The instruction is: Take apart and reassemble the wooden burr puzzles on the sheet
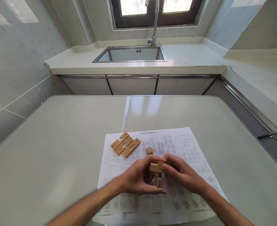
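Observation:
Wooden puzzle blocks (154, 167), notched and light brown, are fitted together between my two hands above a printed sheet. My left hand (138, 176) is closed around their left side, its thumb below and fingers over the top. At the upper right, the thumb and fingertips of my right hand (179, 171) pinch a wooden block (161, 165) of the group. Another block end (159, 182) points toward me near my left thumb. Just beyond my hands a small wooden block (149, 150) shows, partly hidden by my left fingers.
Flat wooden pieces (125, 145) with slots and numbers lie side by side on the white instruction sheet (195, 157), which is printed with small diagrams. Under it is a pale table (58, 150) with a seam. A counter (187, 56) with a sink (129, 47) and faucet (154, 28) stands behind.

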A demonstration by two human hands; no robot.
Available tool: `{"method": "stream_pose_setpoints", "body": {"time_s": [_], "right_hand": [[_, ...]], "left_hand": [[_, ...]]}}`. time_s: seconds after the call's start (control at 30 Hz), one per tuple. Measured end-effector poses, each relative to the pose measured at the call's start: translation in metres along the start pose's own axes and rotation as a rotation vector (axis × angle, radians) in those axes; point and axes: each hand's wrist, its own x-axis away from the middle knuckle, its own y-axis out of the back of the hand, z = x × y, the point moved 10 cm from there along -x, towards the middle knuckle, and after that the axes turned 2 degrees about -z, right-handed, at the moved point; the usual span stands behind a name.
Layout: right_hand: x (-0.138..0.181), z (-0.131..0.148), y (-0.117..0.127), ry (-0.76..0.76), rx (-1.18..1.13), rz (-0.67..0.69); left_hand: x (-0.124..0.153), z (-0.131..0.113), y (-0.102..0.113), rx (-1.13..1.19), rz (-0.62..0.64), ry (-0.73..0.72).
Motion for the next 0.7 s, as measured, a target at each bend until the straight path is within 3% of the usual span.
{"method": "stream_pose_setpoints", "body": {"time_s": [0.7], "right_hand": [[0.0027,-0.0010,0.0066,0.069,0.176,-0.098]], "left_hand": [[0.0007,0.0053,-0.0043,-0.012,0.026,0.011]]}}
